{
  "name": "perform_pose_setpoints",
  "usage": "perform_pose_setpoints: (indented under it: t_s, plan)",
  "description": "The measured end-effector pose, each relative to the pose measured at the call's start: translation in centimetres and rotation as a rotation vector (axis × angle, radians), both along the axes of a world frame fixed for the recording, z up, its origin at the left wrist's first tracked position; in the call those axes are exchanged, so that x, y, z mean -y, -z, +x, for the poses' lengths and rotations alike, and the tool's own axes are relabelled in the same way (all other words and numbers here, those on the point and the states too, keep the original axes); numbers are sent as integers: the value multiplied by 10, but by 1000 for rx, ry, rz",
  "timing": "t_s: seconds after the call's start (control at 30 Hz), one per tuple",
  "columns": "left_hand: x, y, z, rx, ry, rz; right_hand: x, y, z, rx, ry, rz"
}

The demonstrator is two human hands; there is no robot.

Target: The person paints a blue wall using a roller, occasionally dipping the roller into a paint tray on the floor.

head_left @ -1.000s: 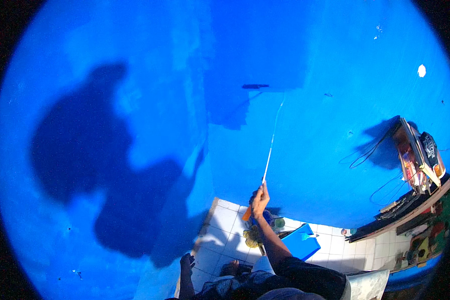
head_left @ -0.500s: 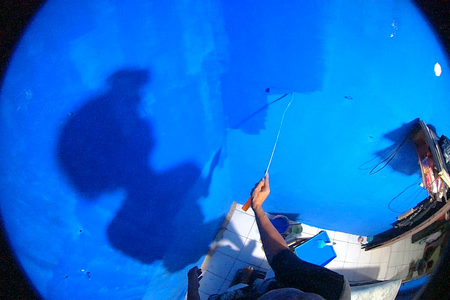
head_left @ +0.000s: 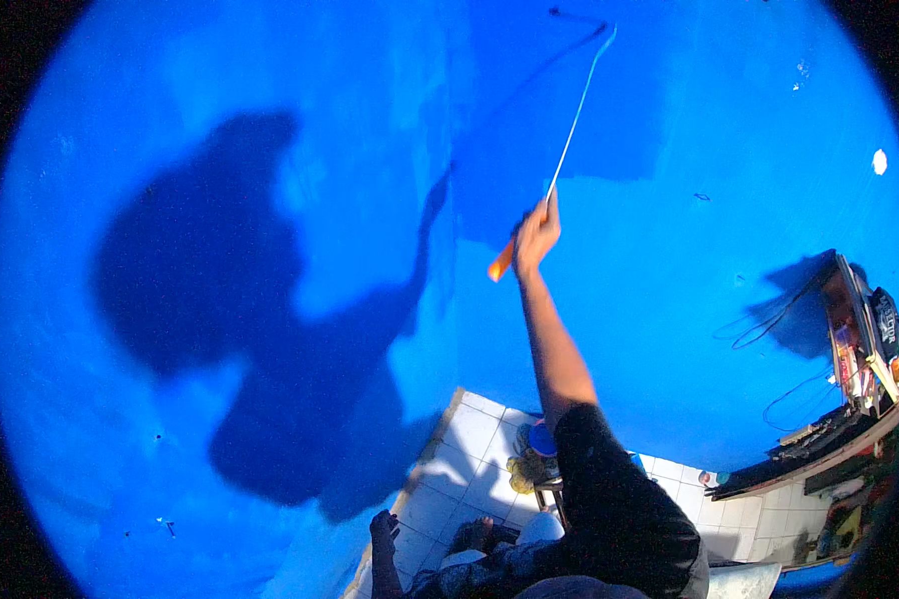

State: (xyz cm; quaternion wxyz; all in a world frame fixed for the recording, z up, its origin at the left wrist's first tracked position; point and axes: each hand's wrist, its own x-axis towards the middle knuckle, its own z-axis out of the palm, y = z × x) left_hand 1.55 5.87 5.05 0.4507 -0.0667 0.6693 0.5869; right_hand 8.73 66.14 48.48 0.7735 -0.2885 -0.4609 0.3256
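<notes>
My right hand (head_left: 537,240) is raised against the blue wall (head_left: 559,329), closed round the orange handle of a paint roller (head_left: 501,264). The roller's thin metal rod slants up and right over a darker, freshly coated patch (head_left: 529,110). Its head, blue against blue, is hard to make out near the top edge. Low on the left, my left hand (head_left: 384,525) hangs in shade near the wall's foot, its fingers partly apart and nothing seen in it.
A blue bucket (head_left: 542,439) and a yellowish bundle (head_left: 525,473) stand on white floor tiles (head_left: 469,429) below my right arm. At the right, a cluttered shelf (head_left: 859,349) with dangling cables juts from the wall. My shadow covers much of the left wall.
My right hand and the roller have moved well up the wall. The raised arm now hides most of the blue paint tray. My left hand stays low with little movement.
</notes>
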Motion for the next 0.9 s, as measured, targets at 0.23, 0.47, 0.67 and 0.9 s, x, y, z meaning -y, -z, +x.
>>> perform_pose_setpoints:
  t_s: [0.23,0.47,0.67,0.9]
  plan:
    - [0,28,-1,-343,219,180,-33,-156,11,-19,16,204]
    - [-1,10,50,-199,355,26,69,-32,113,247,-307,11]
    - [-31,9,94,-218,630,-71,218,166,249,719,-17,-218]
    - [-133,25,62,-193,904,-65,415,322,355,514,-95,-946]
